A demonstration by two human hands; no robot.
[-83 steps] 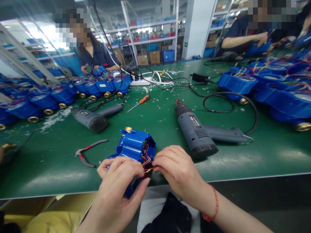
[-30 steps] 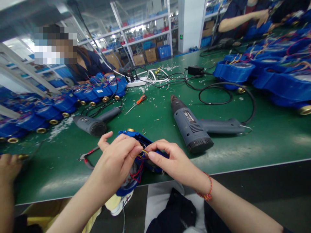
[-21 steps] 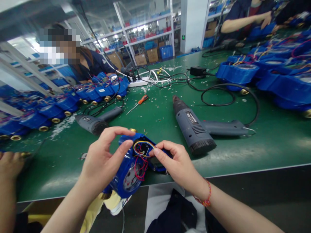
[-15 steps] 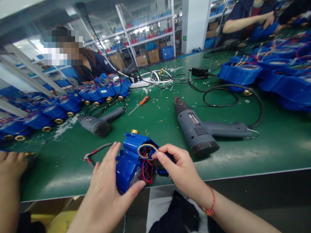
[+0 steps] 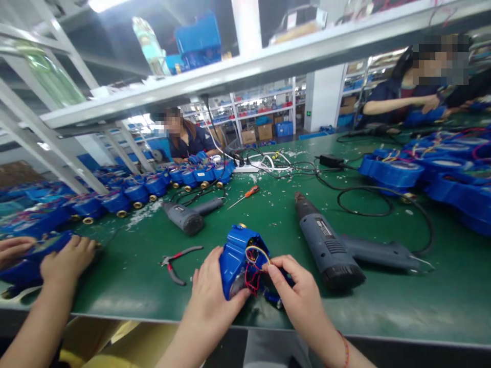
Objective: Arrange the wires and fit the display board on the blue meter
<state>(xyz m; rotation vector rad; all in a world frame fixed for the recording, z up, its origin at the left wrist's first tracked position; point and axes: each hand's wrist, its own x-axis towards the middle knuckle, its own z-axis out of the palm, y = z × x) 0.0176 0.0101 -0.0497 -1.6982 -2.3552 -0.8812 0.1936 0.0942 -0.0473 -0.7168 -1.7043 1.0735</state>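
Note:
A blue water meter housing point(image 5: 233, 260) with a brass fitting stands tilted near the table's front edge, its open side towards the right. My left hand point(image 5: 215, 289) is wrapped around its left side, thumb at the lower front. With thumb and fingertips, my right hand point(image 5: 293, 286) pinches the yellow and white wires point(image 5: 258, 248) that loop out of the opening. Red wires point(image 5: 251, 282) hang out below them. A small dark blue part point(image 5: 272, 297) lies under my right hand, partly hidden.
Red-handled cutting pliers point(image 5: 174, 259), an orange screwdriver point(image 5: 249, 192) and two heat guns point(image 5: 326, 240) point(image 5: 187, 217) lie around. Rows of blue housings point(image 5: 118, 202) stand left, more point(image 5: 391, 168) right. At left, a co-worker's hands point(image 5: 67, 258) hold another. A shelf point(image 5: 192, 79) crosses above.
The view has tilted up, bringing the overhead shelf and the co-worker's blue housing into sight. My hands keep their hold on the housing and the wires.

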